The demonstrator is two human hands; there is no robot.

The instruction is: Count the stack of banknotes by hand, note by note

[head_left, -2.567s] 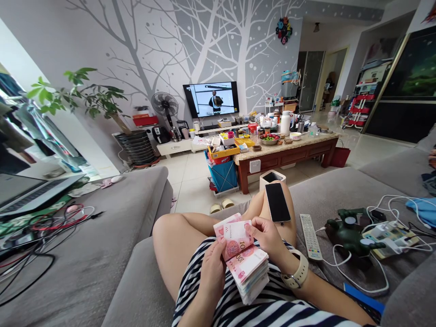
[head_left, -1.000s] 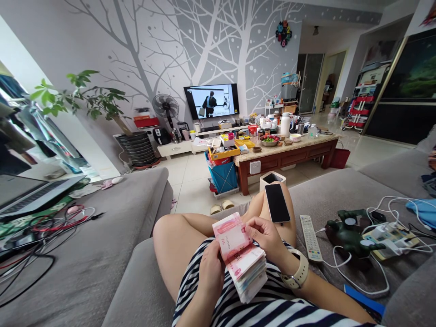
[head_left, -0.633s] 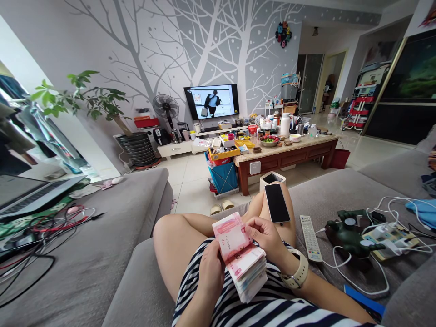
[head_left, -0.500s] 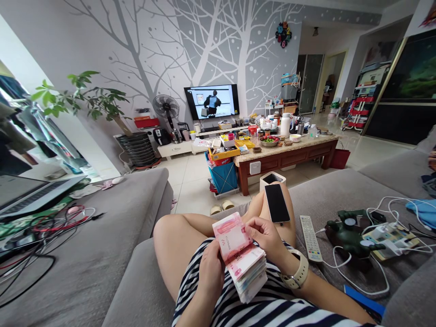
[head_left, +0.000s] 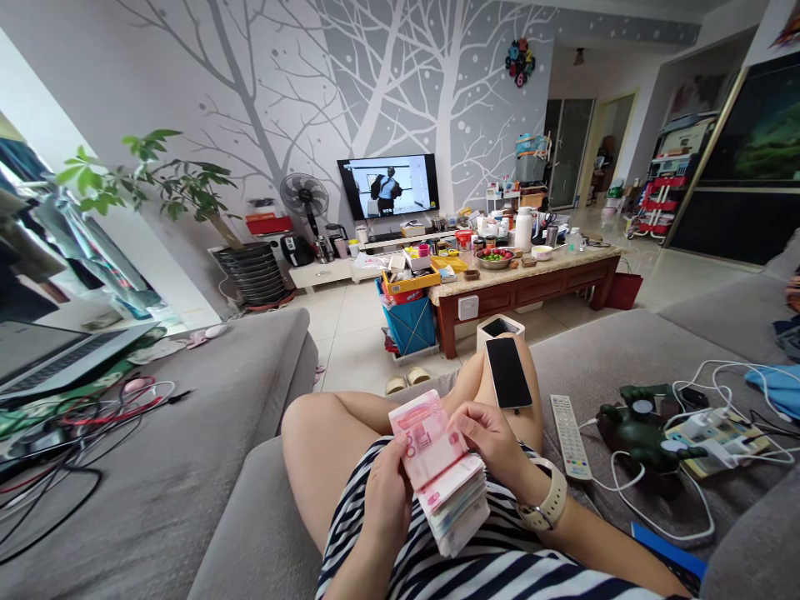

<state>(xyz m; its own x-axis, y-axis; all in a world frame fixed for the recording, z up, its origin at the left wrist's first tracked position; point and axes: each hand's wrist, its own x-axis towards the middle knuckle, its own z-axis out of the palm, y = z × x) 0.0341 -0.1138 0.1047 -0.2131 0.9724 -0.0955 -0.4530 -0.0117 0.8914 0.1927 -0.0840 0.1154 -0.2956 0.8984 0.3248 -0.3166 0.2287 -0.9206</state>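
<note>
A thick stack of banknotes point(head_left: 447, 492) rests over my lap, its top notes pink and red and folded back, some bluish ones lower down. My left hand point(head_left: 388, 483) is closed on the left side of the stack, thumb on top. With its fingers pinched, my right hand point(head_left: 486, 433) grips the right edge of the raised pink notes. A pale watch point(head_left: 547, 500) is on my right wrist. On my right leg lies a smartphone point(head_left: 508, 372) with a dark screen.
Beside my right leg on the grey sofa are a remote control point(head_left: 570, 437), a dark green figure point(head_left: 647, 433) and a power strip point(head_left: 718, 442) with white cables. A laptop point(head_left: 75, 358) and tangled cords lie at left. Ahead stands a crowded coffee table point(head_left: 531, 283).
The face of the upper pink note differs: a printed building now shows where a paler side was. Both hands stay nearly in place, the right fingers shifting slightly.
</note>
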